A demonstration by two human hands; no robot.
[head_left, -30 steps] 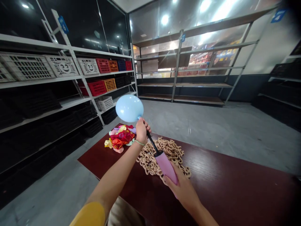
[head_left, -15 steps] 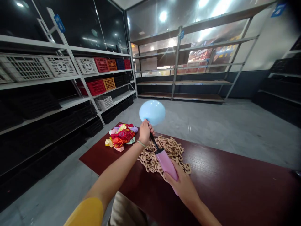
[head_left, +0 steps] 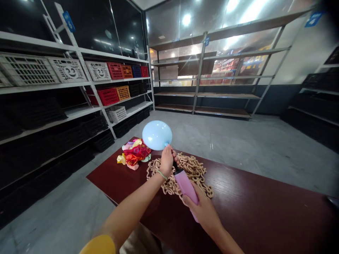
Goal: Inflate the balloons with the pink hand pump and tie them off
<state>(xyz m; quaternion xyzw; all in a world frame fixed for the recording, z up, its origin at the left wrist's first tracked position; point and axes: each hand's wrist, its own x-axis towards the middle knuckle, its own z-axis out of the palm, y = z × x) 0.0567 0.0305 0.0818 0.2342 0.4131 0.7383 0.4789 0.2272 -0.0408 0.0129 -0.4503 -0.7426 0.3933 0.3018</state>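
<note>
A light blue, inflated balloon is over the far side of the table, its neck pinched in my left hand. The same hand is closed around the black front end of a balloon pump; the nozzle is hidden in my fingers. My right hand is wrapped around the pink body of the balloon pump, which points up and away to the left. Only a short black piece shows between my left hand and the pink body. Beneath both hands lies a heap of tan, curled rope-like pieces.
Uninflated balloons in several colours lie piled on the left end of the dark red table. Crates fill the white shelving at left. Another rack stands along the back wall, beyond the grey floor.
The pump's black rod has slid in, bringing my hands closer together. My left hand has come lower and slightly right, while the balloon has swung left and down, its neck now showing.
</note>
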